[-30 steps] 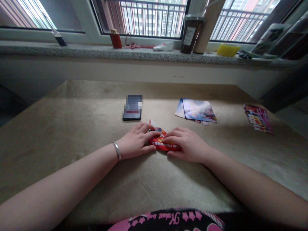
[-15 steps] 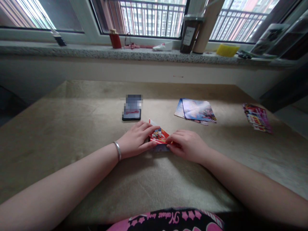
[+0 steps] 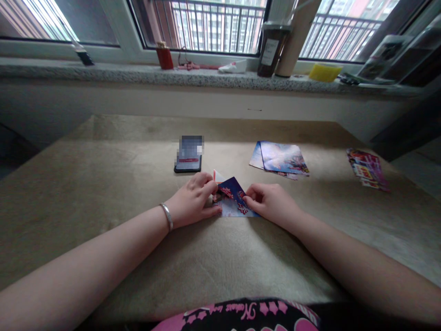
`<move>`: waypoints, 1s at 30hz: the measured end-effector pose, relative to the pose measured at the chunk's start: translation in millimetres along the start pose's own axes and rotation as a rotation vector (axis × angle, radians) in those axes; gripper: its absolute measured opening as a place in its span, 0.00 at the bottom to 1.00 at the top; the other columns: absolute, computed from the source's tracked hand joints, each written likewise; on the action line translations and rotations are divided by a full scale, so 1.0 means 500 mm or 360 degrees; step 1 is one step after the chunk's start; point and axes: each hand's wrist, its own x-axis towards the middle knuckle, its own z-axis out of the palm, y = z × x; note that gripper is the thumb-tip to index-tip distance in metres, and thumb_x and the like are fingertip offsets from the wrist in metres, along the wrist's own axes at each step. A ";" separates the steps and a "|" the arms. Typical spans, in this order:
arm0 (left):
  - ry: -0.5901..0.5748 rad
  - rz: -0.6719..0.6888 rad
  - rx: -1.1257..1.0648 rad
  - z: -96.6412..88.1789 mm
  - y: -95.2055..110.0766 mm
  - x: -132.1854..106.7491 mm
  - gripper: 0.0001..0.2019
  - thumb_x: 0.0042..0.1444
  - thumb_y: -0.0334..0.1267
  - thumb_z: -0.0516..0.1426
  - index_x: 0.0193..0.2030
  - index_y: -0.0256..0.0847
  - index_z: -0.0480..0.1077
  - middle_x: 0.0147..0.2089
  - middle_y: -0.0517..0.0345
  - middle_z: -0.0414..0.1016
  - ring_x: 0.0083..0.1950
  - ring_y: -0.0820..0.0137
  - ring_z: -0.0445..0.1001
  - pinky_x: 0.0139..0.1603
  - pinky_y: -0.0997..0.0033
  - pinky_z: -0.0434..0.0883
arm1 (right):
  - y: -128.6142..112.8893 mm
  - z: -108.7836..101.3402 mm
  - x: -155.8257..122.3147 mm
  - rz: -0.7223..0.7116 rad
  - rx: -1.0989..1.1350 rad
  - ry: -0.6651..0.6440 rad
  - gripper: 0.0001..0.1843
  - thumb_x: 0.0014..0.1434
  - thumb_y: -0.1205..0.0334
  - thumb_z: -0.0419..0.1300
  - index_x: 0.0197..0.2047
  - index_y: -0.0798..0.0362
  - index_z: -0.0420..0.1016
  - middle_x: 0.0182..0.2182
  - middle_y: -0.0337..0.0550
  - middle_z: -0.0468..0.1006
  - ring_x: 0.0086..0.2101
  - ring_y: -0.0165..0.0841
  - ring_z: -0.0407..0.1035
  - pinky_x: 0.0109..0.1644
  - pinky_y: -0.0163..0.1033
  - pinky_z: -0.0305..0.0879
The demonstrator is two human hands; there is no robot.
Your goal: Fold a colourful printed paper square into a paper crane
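A small folded printed paper point(image 3: 232, 201) lies on the beige table point(image 3: 103, 184) in front of me, its blue side showing as a triangle-like flap. My left hand point(image 3: 195, 201), with a silver bracelet on the wrist, pinches the paper's left edge with curled fingers. My right hand point(image 3: 272, 204) pinches the right corner of the same paper, fingers closed. Both hands rest on the table top.
A dark phone point(image 3: 188, 156) lies just beyond my left hand. A stack of printed sheets point(image 3: 280, 159) sits to the right, another colourful leaflet point(image 3: 368, 168) farther right. The stone windowsill point(image 3: 138, 73) holds a red box point(image 3: 165, 56), a dark jar point(image 3: 270, 49) and a yellow container point(image 3: 324, 71).
The red face of the paper has been folded over, so a blue printed face now shows. My right hand moved from lying flat on it to pinching its right corner.
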 end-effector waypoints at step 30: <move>-0.0253 0.0256 -0.0066 -0.015 0.002 0.009 0.21 0.57 0.48 0.57 0.55 0.41 0.66 0.64 0.53 0.64 0.64 0.59 0.60 0.65 0.53 0.59 | 0.065 -0.028 0.026 0.0338 -0.0293 0.0073 0.11 0.55 0.53 0.57 0.26 0.50 0.70 0.27 0.40 0.77 0.25 0.31 0.68 0.25 0.36 0.54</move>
